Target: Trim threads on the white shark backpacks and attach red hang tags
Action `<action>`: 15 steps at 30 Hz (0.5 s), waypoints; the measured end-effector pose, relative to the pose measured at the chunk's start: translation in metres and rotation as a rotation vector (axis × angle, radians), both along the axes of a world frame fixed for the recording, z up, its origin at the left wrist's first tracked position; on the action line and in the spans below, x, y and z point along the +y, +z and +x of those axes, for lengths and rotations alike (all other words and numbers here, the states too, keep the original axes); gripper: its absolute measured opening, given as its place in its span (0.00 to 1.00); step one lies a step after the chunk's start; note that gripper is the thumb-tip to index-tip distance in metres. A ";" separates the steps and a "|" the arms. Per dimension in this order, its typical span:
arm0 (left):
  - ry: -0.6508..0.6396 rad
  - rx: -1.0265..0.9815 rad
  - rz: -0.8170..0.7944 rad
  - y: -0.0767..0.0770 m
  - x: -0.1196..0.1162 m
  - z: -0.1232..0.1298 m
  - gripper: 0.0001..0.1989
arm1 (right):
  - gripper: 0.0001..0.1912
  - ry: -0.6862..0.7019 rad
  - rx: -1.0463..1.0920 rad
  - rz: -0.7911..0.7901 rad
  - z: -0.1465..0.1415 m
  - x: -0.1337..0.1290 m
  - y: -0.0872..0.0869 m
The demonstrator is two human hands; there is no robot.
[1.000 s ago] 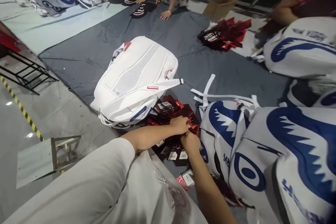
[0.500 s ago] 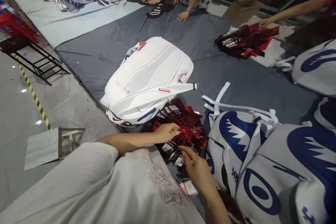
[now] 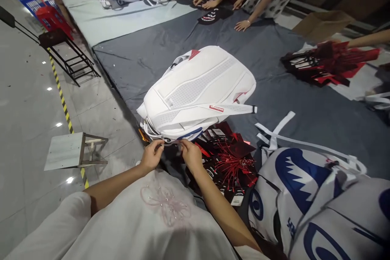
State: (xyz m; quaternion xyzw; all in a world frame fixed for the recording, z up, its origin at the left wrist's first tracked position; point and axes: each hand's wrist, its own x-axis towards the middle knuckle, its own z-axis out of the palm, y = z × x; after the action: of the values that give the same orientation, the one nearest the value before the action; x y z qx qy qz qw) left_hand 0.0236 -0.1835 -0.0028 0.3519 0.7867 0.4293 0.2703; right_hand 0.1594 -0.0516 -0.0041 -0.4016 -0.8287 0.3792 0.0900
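A white backpack [image 3: 201, 83] lies strap side up on the grey-covered table. Just below its near edge, by the loop handle [image 3: 149, 130], are both my hands. My left hand [image 3: 151, 155] is closed in a pinch, thumb against fingers. Level with it, my right hand [image 3: 191, 155] pinches too. A thin string [image 3: 172, 143] seems to run between the two sets of fingertips; whether a tag hangs from it is hidden. To the right of my right hand lies a fanned pile of black and red hang tags with red strings [image 3: 233, 162], partly under the backpack.
White backpacks with blue shark-mouth prints [image 3: 300, 174] crowd the right side. Another red tag heap [image 3: 332, 63] lies at far right, near a person's arm. Co-workers' hands handle black caps [image 3: 209, 16] at the back. A stool [image 3: 65, 150] stands on the floor at left.
Both hands have left the pile of red strings and come left to the backpack's near edge, fingertips now close together around a thin string. The view has shifted left.
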 end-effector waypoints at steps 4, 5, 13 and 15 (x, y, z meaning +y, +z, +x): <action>-0.009 0.067 0.007 0.008 -0.004 -0.010 0.13 | 0.19 0.097 0.063 -0.042 0.004 0.002 -0.001; -0.018 0.086 0.013 0.009 -0.004 -0.012 0.12 | 0.19 0.123 0.078 -0.057 0.003 0.002 -0.001; -0.166 0.107 0.007 0.012 0.009 -0.022 0.11 | 0.16 0.197 0.111 -0.119 -0.027 -0.011 0.012; -0.192 0.142 0.007 0.014 0.010 -0.026 0.10 | 0.15 0.155 0.151 -0.095 -0.021 -0.015 0.015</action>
State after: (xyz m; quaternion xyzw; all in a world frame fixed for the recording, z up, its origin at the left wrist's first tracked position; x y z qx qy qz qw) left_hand -0.0022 -0.1735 0.0116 0.4563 0.7650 0.3780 0.2525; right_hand 0.1387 -0.0662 0.0111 -0.3104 -0.8293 0.4530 0.1036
